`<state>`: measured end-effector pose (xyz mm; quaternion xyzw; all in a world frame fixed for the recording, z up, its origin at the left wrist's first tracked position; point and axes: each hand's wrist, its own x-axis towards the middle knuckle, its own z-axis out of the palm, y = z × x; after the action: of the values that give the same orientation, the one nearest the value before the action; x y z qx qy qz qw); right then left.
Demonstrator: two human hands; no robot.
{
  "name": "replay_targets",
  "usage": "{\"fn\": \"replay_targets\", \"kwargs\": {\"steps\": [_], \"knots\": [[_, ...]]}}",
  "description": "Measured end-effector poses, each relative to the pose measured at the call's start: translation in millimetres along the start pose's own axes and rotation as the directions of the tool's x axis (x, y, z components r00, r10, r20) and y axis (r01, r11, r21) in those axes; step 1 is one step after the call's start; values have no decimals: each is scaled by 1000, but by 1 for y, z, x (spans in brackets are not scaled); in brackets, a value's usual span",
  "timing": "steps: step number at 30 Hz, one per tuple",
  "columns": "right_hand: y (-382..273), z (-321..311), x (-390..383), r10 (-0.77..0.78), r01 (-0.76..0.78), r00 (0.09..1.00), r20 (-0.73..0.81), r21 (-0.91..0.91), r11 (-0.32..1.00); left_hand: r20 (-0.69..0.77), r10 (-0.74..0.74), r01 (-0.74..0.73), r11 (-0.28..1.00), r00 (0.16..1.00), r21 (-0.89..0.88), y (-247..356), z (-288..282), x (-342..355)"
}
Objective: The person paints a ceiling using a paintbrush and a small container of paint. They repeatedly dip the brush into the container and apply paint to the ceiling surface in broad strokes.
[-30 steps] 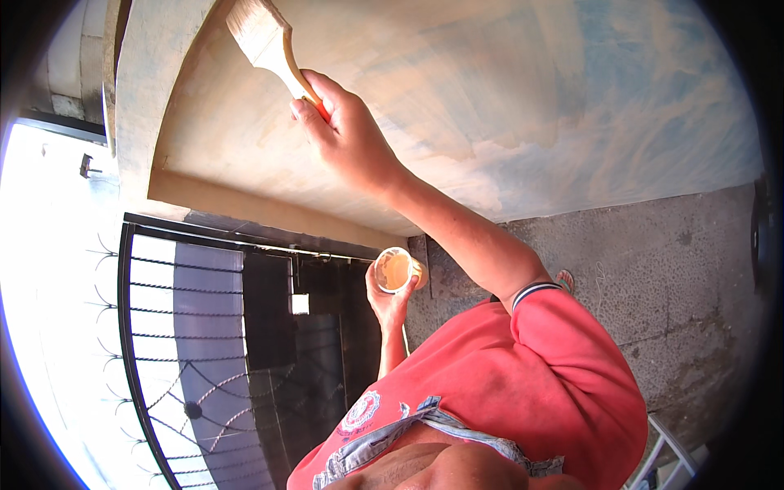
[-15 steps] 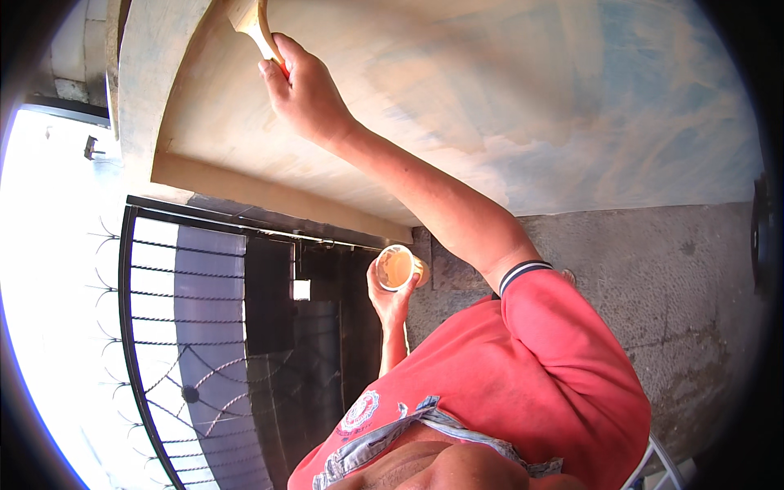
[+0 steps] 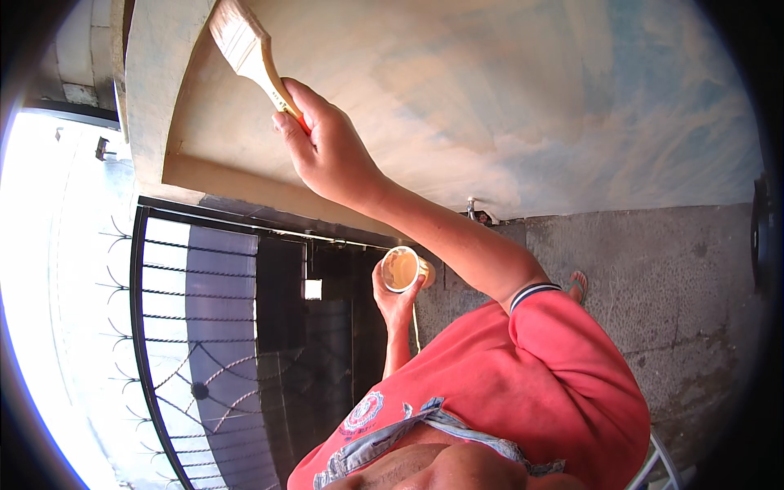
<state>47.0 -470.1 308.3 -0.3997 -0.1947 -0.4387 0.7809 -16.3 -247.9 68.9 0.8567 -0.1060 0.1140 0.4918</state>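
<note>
Nearest to the camera, a red shirt (image 3: 523,392) with a striped sleeve edge is seen at the lower part of the view, and both bare arms are stretched out from it. Lower and closer to the body, a small round cup (image 3: 402,268) filled with a pale beige paint is grasped by the left hand (image 3: 395,300); the fingers are wrapped around its wall from below and the open mouth is turned toward the camera. Further out, the right hand (image 3: 327,151) is clenched around the orange-tipped handle of a flat paintbrush (image 3: 249,53). The long axis of the brush is directed from the grip up and to the left, so that the pale bristles lie well above the knuckles and are laid against the curved plastered surface (image 3: 457,90), which is coloured in beige and faded blue. The brush is therefore held only by the right hand, while the cup is kept well apart from it, below and to the right of the bristles. Behind the hands, a black iron gate (image 3: 204,343) with thin curved bars is seen, with bright daylight to its left. At the farthest, a grey concrete floor (image 3: 653,278) is visible, where a sandalled foot (image 3: 578,284) is placed.
</note>
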Motion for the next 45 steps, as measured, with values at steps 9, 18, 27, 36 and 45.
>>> {"fn": "replay_targets", "kwargs": {"steps": [9,18,27,36,45], "knots": [[-14,-15,44,-93,70,987,-129,-168,983,35,-32,33,999,999,-31,-7,-2,1],[-17,-10,30,-103,100,994,-31,-95,990,44,-29,31,999,999,-40,-2,-2,2],[-37,-27,10,-82,72,995,-54,-162,984,84,0,5,998,997,-64,4,-4,4],[-53,-37,59,-97,79,993,-66,-234,969,117,40,-28,994,992,-101,6,-4,6],[-57,-33,7,-112,108,993,-23,-132,985,120,51,-43,997,992,-66,7,-5,5]]}}
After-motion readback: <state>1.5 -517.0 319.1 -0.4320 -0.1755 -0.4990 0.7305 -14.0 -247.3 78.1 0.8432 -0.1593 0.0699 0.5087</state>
